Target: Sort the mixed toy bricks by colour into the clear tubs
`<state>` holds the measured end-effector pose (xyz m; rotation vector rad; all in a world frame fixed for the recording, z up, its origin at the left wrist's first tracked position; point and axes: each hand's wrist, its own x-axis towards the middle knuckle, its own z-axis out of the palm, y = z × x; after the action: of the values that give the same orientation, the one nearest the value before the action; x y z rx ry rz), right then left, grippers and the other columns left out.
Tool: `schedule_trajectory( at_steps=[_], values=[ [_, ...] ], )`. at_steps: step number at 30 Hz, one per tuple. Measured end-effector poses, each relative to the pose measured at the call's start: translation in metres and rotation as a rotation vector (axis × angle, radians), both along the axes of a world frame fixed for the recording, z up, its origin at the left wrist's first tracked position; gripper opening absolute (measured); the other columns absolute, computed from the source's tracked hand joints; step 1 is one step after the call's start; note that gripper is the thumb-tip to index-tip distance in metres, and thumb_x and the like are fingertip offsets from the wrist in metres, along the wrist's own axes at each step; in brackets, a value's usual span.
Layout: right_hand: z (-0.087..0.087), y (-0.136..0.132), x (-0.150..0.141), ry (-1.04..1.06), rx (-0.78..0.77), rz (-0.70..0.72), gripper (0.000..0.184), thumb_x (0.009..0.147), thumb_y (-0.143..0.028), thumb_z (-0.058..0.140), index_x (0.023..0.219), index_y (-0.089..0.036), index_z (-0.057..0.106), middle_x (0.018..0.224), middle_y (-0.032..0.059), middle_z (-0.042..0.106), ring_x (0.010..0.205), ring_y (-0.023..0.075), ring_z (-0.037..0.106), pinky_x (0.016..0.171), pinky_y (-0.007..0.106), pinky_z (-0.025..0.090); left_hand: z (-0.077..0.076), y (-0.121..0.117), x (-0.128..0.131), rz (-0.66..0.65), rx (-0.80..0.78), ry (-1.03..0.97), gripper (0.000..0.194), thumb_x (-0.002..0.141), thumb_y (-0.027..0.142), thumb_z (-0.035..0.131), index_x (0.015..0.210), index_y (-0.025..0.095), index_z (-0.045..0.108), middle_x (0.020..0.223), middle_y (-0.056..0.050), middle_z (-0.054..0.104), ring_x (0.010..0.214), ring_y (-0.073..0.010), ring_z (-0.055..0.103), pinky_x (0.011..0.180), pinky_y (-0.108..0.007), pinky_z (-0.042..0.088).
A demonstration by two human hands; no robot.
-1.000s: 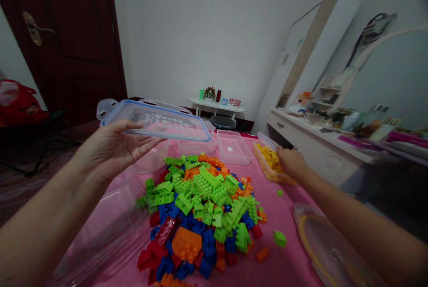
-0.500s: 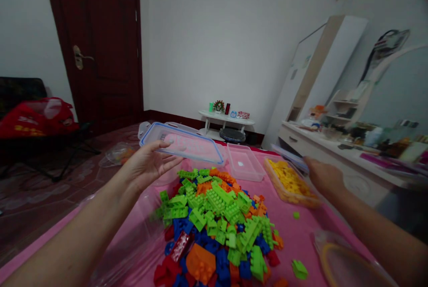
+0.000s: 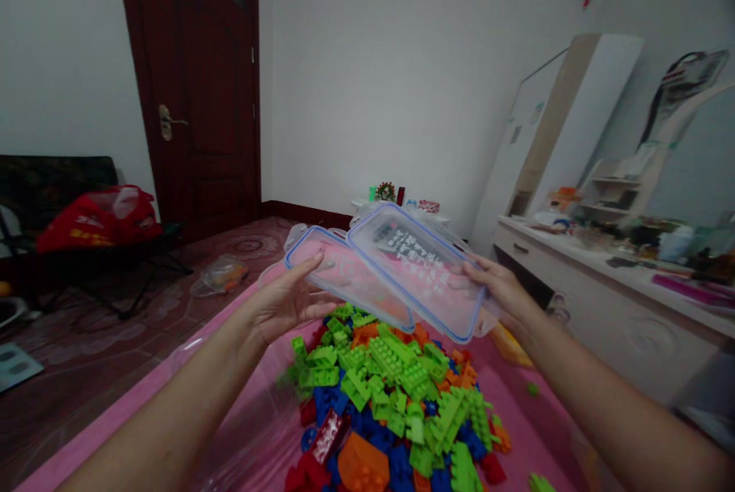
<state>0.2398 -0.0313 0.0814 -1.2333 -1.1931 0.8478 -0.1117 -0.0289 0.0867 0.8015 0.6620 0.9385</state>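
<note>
My left hand (image 3: 295, 299) grips the near-left edge of a clear plastic lid with a blue seal (image 3: 330, 270), thumb on top and fingers beneath. My right hand (image 3: 501, 287) holds a second, larger-looking clear lid with a blue seal (image 3: 410, 259) by its right end. This second lid overlaps the first in front of my view, and both are tilted. White lettering shows on it. Below the lids lies a heap of toy building bricks (image 3: 396, 392) in green, blue, orange and red, on a pink cloth (image 3: 525, 419).
A container of yellow pieces (image 3: 511, 347) is partly hidden behind my right hand. Clear plastic sheeting (image 3: 253, 408) lies left of the bricks. A white dresser (image 3: 551, 262) stands at the right, a red bag (image 3: 100, 220) at the left, and a small white table (image 3: 359, 203) by the wall.
My right hand has brought its lid from beside the yellow pieces leftward to overlap the other lid. My left hand still holds its lid. The view has shifted slightly left.
</note>
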Motion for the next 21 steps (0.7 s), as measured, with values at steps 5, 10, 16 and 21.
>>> schedule_trajectory(
  at_steps=[5, 10, 16, 21],
  values=[
    [-0.001, 0.015, -0.035, 0.109, -0.164, 0.193, 0.028, 0.073, -0.019, 0.066, 0.101, -0.016, 0.060, 0.075, 0.0041, 0.070, 0.053, 0.0147, 0.066, 0.043, 0.020, 0.049, -0.002, -0.003, -0.003, -0.152, 0.042, -0.075, 0.040, 0.078, 0.033, 0.066, 0.113, 0.014, 0.056, 0.092, -0.014, 0.069, 0.076, -0.0239, 0.070, 0.051, -0.024, 0.058],
    [0.001, 0.028, -0.043, -0.194, -0.101, 0.212, 0.033, 0.070, -0.030, 0.070, 0.098, -0.014, 0.067, 0.063, -0.0014, 0.066, 0.048, 0.0113, 0.058, 0.044, 0.020, 0.045, -0.002, -0.005, -0.003, -0.084, 0.051, -0.020, 0.036, 0.075, 0.019, 0.066, 0.109, 0.013, 0.057, 0.087, -0.012, 0.070, 0.070, -0.0225, 0.070, 0.051, -0.025, 0.059],
    [0.001, 0.022, -0.052, -0.410, 0.035, 0.114, 0.035, 0.070, -0.046, 0.068, 0.089, -0.017, 0.072, 0.082, 0.0043, 0.072, 0.079, 0.0197, 0.065, 0.067, 0.028, 0.052, -0.006, 0.000, -0.002, 0.038, 0.015, 0.024, 0.027, 0.068, 0.007, 0.057, 0.095, 0.010, 0.059, 0.069, -0.008, 0.068, 0.057, -0.0191, 0.066, 0.049, -0.028, 0.058],
    [0.002, 0.007, -0.068, 0.061, -0.185, 0.231, 0.048, 0.081, -0.056, 0.053, 0.094, -0.012, 0.068, 0.072, 0.0097, 0.072, 0.061, 0.0197, 0.066, 0.055, 0.030, 0.054, -0.008, 0.000, -0.002, 0.052, 0.017, 0.049, 0.022, 0.065, 0.008, 0.058, 0.086, 0.011, 0.059, 0.064, -0.007, 0.066, 0.053, -0.0189, 0.064, 0.048, -0.030, 0.057]
  ],
)
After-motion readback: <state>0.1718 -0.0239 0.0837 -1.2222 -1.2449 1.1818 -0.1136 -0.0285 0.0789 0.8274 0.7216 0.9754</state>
